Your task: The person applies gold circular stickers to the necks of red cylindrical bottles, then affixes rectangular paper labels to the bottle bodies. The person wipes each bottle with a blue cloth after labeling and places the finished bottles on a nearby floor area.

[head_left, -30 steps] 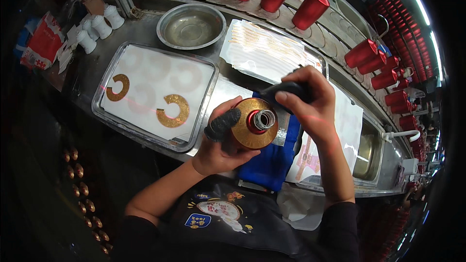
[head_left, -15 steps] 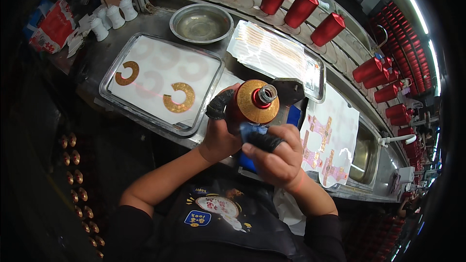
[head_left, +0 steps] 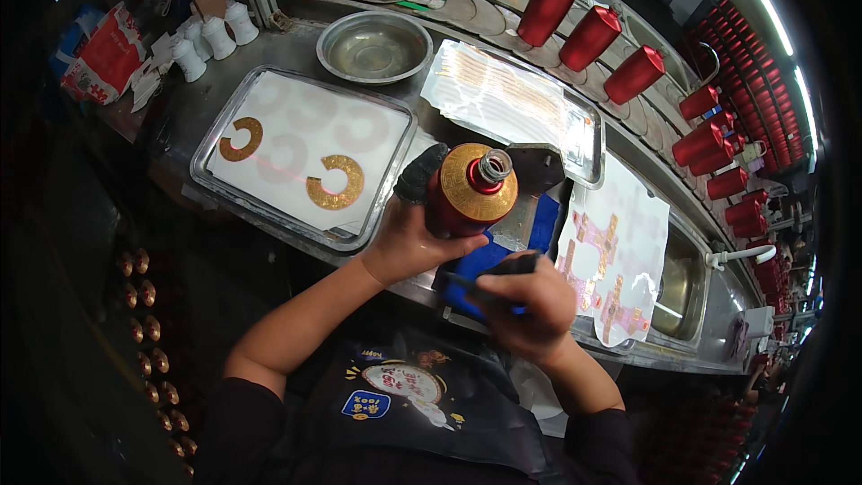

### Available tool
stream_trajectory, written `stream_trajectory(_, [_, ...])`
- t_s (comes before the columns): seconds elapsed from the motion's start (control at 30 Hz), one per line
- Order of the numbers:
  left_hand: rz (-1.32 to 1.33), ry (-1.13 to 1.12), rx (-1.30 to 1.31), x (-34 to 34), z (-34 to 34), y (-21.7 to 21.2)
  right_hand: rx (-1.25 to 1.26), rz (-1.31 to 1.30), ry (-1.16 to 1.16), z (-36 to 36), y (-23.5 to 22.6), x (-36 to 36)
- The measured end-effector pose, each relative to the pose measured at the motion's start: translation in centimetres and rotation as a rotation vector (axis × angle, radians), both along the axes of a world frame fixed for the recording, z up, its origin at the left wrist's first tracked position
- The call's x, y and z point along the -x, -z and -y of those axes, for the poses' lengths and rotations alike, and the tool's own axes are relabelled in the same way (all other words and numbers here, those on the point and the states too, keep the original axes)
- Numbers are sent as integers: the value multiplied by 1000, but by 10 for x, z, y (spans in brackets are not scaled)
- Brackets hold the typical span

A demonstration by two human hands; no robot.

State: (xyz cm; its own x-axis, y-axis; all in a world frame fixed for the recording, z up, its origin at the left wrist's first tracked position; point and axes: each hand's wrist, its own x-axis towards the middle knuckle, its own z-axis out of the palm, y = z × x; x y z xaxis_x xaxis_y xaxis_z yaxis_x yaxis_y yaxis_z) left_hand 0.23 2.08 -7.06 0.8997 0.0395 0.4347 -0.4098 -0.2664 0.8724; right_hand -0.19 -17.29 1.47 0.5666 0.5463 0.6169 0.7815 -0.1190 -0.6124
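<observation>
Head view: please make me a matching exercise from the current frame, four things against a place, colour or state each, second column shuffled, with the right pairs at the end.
Things
1. Gold-shouldered red bottle
2. Round metal basin
3. Two C-shaped pieces
4. Curved faucet

Places, colours, states
A. gold, lying in the left tray
B. white, beside the sink
C. uncapped, in the left hand
D. silver-coloured, just beyond the left tray

Pairs: 1-C, 2-D, 3-A, 4-B

left fingers [head_left: 456,248] curled, right fingers [head_left: 519,286] bent and blurred, bare forearms [head_left: 305,323] angled inward
</observation>
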Motion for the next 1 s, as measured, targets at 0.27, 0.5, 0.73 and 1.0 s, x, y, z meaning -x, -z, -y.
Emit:
stream_trajectory(0.27, [-196,-206,-298,-8,13,-85,-325,-1022,315,62,28,-12])
stream_trajectory(0.5, [-509,102,-205,-16,51,-101,-114,-834,251,94,47,16])
stream_trajectory(0.73, [-697,112,-192,-32,78,-55,70,-920,289,101,60,13])
stream_trajectory(1.0, [-801,124,-180,-52,74,-65,126,-905,293,95,62,-11])
